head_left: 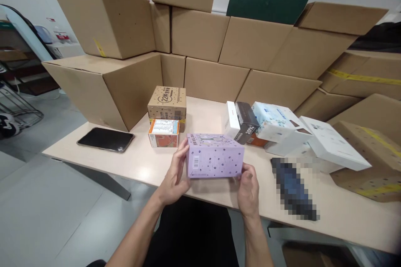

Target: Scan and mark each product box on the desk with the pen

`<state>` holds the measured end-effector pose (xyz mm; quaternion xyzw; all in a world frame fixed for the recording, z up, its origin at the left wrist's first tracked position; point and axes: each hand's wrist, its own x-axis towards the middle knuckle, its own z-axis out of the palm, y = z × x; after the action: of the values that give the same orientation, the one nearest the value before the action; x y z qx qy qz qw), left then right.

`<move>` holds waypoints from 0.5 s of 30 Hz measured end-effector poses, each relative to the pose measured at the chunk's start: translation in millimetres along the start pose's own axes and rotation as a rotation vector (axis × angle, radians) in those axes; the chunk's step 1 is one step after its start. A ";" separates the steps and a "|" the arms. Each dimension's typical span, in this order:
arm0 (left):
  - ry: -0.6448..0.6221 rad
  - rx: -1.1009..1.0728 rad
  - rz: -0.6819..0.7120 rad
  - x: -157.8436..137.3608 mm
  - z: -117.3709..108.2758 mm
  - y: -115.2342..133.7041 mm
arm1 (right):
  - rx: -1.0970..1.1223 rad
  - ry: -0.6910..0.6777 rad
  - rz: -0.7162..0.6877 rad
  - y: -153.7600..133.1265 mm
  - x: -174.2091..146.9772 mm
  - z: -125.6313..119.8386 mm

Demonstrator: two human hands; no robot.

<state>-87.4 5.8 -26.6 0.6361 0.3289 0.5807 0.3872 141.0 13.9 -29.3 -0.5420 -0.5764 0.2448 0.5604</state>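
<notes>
A lilac box (216,161) with small dark dots and a barcode is held between my two hands, over the front part of the table (205,110). My left hand (175,175) grips its left end, fingers along the side. On the right end, my right hand (248,187) is closed round the lower corner. Left of the lilac box stands a small orange and white box (163,133), in front of a printed brown carton (167,102). Behind it, to the right, are a slim white box (231,120) and a dark box (246,121).
A phone (105,139) lies at the left of the table. Blue-patterned (272,121) and white boxes (333,139) stand at the right, near a pixelated dark object (294,190). Large cardboard boxes (216,77) wall off the back. The front table edge runs beneath my hands.
</notes>
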 end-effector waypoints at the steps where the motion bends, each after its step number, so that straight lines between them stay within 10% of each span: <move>1: -0.009 -0.051 -0.022 -0.7 -1.7 -0.3 | -0.009 -0.006 0.019 0.4 -0.4 -0.5; 15: 0.131 -0.014 -0.297 8.4 2.2 13.5 | -0.239 -0.137 0.077 -7.0 -5.3 1.6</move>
<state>-84.8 6.3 -10.8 0.5387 0.4397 0.5596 0.4509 136.0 7.6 -25.5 -0.6087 -0.6172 0.2320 0.4413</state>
